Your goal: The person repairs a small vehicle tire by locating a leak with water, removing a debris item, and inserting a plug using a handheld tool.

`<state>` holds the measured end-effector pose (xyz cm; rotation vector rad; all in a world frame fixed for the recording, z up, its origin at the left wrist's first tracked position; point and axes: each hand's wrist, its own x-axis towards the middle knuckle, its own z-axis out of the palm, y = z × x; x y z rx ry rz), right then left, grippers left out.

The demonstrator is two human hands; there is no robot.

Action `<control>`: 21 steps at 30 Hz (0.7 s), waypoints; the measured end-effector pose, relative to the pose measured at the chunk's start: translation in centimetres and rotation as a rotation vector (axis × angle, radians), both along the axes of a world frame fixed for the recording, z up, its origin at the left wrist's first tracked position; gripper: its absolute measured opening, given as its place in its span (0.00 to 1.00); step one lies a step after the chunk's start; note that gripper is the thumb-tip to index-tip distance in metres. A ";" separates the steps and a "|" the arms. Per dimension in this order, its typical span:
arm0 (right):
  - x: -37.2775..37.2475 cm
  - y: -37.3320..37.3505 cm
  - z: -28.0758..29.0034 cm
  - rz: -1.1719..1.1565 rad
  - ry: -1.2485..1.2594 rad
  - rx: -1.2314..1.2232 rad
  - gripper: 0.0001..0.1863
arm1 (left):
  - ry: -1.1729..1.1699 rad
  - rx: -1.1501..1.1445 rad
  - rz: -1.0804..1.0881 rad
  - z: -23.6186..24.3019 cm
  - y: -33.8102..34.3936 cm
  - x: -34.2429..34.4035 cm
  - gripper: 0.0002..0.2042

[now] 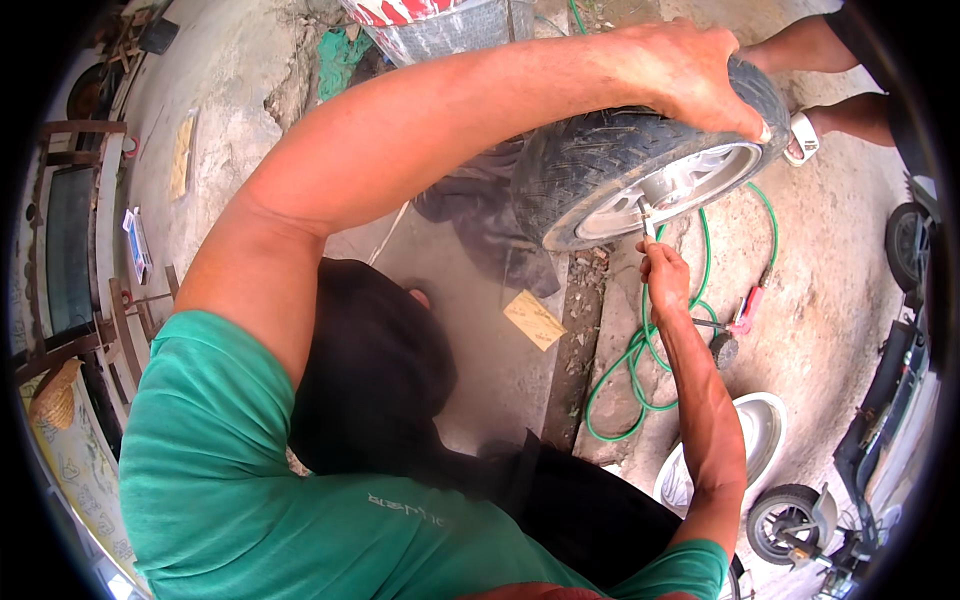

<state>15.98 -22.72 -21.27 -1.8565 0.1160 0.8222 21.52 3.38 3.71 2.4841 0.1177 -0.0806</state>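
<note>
A black scooter tyre (590, 160) on a silver alloy rim (715, 165) is tilted up in front of me. My left hand (705, 80) is closed over the top of the tyre, its thumb coming down the near side toward the rim. My right hand (665, 275), below the wheel, grips a small slim metal tool (648, 222) whose tip is at the rim near its hub; I cannot make out exactly what it touches.
Another person's legs and sandal (800, 138) stand at upper right. A green hose (630, 430) with a red-handled fitting (745, 310), a white basin (765, 415), scooters (780, 520), a cardboard piece (533, 320) and dark cloth (470, 210) lie around; wooden frames (60, 240) line the left.
</note>
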 end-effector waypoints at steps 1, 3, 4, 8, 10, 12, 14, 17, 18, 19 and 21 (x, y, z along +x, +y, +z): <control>0.1 0.0 -0.3 0.005 -0.005 0.012 0.17 | -0.003 -0.010 -0.008 0.1 0.0 -0.2 0.52; 0.2 0.0 -0.6 0.013 -0.003 0.023 0.17 | -0.009 -0.017 -0.022 0.2 -0.1 -0.7 0.53; 0.1 0.0 -0.3 0.013 0.006 0.020 0.17 | -0.014 -0.023 -0.032 0.1 -0.3 -0.8 0.53; 0.4 -0.4 0.5 -0.005 0.116 0.054 0.18 | -0.031 -0.039 -0.055 0.1 -0.8 -1.1 0.54; 1.4 -0.6 1.5 -0.030 0.260 0.101 0.19 | -0.036 -0.046 -0.060 0.1 -1.1 -1.2 0.55; 1.8 -0.8 1.2 -0.019 0.336 0.116 0.20 | -0.037 -0.049 -0.068 -0.1 -1.4 -1.2 0.56; 1.9 -0.6 1.4 0.021 0.318 0.078 0.20 | -0.045 -0.061 -0.067 0.0 -1.6 -1.3 0.56; 2.9 -0.7 2.0 0.061 0.358 0.090 0.19 | -0.044 -0.048 -0.086 0.1 -1.9 -1.8 0.53; 3.3 -0.8 2.3 0.072 0.383 0.107 0.18 | -0.046 -0.056 -0.093 0.2 -1.8 -2.2 0.52; 3.5 -1.0 2.4 0.067 0.410 0.117 0.18 | -0.045 -0.062 -0.103 0.2 -1.9 -2.3 0.52; 3.8 -1.1 2.4 0.056 0.465 0.139 0.18 | -0.043 -0.077 -0.119 0.4 -2.1 -2.7 0.50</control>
